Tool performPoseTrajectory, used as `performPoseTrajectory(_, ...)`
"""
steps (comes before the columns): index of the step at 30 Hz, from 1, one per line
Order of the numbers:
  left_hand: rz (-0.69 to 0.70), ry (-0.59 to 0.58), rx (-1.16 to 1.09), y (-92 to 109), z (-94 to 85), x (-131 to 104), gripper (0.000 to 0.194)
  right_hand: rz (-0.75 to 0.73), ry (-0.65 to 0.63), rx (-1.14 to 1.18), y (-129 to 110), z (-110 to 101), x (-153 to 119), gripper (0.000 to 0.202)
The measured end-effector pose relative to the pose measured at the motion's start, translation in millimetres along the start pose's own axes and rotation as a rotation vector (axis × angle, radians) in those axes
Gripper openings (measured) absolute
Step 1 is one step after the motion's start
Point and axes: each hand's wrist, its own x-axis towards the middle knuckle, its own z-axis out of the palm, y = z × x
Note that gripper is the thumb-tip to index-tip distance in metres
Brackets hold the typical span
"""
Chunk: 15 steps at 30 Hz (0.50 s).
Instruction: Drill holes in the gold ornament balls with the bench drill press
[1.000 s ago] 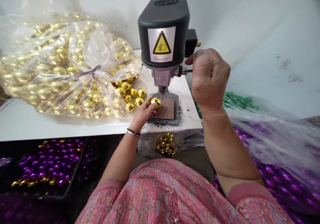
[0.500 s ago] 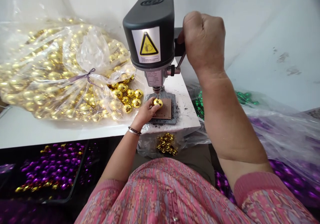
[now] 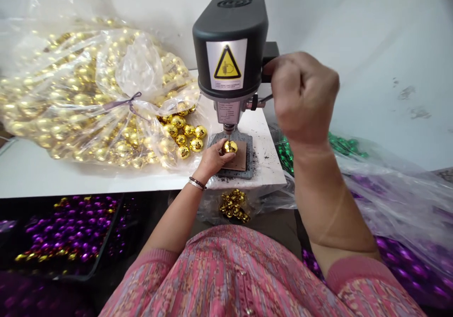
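From my head camera, my left hand (image 3: 213,159) pinched a gold ball (image 3: 230,146) on the brown plate (image 3: 239,160) right under the drill (image 3: 230,53). My right hand (image 3: 302,95) was fisted around its side lever (image 3: 261,102). A bag of gold balls (image 3: 88,95) lay on the tabletop (image 3: 53,178).

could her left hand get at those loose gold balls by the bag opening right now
Probably yes. The loose gold balls lie uncovered on the table just left of the left hand, but that hand is pinching a gold ball under the drill.
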Motion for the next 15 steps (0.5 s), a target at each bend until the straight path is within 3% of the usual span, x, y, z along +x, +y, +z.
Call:
performPoseTrajectory(7, 0.013, 0.003, -0.002, -1, 1.1, 0, 0.065, -0.2, 0.061, -0.15, 22, 6, -69, 0.054)
performPoseTrajectory(15, 0.033, 0.017, 0.04, -4, 2.8, -1, 0.063, -0.324, 0.169, -0.31, 36, 19, -89, 0.051)
